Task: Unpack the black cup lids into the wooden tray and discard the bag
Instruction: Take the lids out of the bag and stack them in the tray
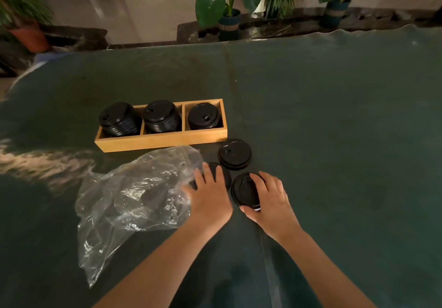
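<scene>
A wooden tray point(157, 143) with three compartments lies on the green table; each compartment holds a stack of black lids, the right stack point(203, 116) lower than the other two. A crumpled clear plastic bag point(134, 195) lies in front of the tray. One loose lid pile point(234, 153) sits right of the bag. My left hand point(210, 197) rests flat on another lid point(226, 176) at the bag's mouth, fingers spread. My right hand point(270, 200) grips a small stack of lids point(244, 191) by its edge.
The green cloth-covered table point(334, 128) stretches wide to the right and far side. Potted plants point(229, 8) stand on a dark ledge beyond the far edge. An orange pot point(31, 36) is at the far left.
</scene>
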Demonstrator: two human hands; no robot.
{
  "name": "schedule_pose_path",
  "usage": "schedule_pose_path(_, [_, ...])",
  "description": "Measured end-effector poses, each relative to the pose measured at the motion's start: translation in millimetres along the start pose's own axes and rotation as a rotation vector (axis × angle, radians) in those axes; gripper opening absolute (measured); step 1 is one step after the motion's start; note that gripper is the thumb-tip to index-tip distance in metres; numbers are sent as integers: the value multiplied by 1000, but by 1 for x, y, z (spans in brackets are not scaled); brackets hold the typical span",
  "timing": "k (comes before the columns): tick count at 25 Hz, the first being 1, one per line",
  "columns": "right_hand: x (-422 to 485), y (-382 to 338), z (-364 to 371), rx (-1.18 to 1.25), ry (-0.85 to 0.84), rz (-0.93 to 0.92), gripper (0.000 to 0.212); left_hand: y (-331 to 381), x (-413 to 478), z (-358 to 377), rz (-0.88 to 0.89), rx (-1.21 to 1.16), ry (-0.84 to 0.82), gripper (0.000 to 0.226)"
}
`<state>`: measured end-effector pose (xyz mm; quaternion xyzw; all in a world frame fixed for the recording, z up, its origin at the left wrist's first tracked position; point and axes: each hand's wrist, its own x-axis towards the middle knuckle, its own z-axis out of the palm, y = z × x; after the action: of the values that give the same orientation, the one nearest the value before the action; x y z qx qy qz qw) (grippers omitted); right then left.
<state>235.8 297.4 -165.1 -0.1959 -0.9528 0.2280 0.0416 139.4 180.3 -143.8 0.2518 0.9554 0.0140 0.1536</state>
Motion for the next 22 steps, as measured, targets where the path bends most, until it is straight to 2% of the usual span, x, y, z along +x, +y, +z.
schedule_pose_path(5, [-4,4,6,-2,24,19,77,-22,4,2,74,83,62,66])
schedule_pose_path(10, [-5,6,6,62,67,-8,75,-35,7,-5,112,-108,112,68])
schedule_pose_path(15, [1,11,-1,177,143,-4,73,-31,8,-20,121,-331,322,73])
schedule_pose_path(19, [14,18,-16,194,243,2,73,-6,34,-35,211,-386,400,75])
schedule_pose_path(22, [32,22,-26,224,299,61,72,11,56,-33,266,-420,385,79])
